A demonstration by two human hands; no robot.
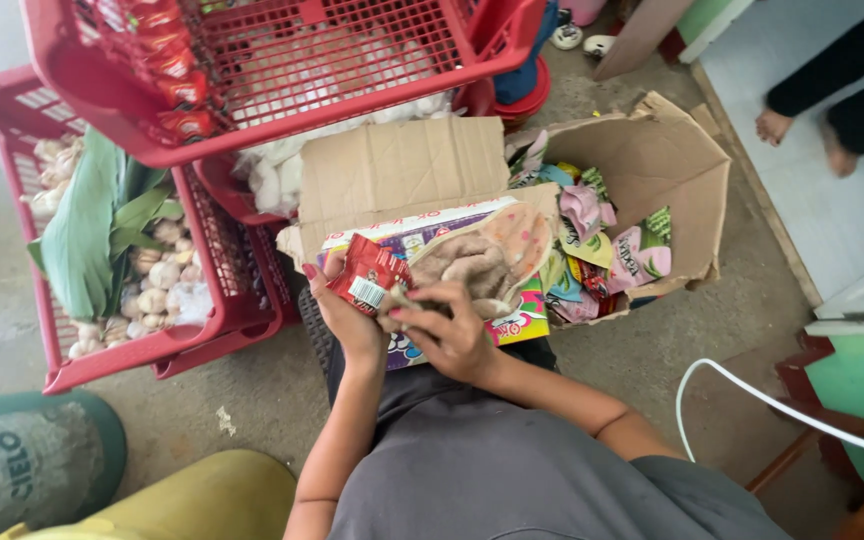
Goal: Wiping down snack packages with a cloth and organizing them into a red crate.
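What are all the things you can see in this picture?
Red crates: three or so, red, stacked at top left.
Garlic bulbs: many, whitish, in the left crate.
Green leaves: a bundle, green, over the garlic.
Cardboard box: one, brown, open, centre right.
Snack packets: many, pink, green and yellow, inside the box.
Colourful carton: one, on the lap.
Cable: one, white, lower right.
Another person's feet: two, bare, top right.
Red packet: one, in the left hand.
Left hand: holds the red packet.
Right hand: beside it, fingertips at the packet.
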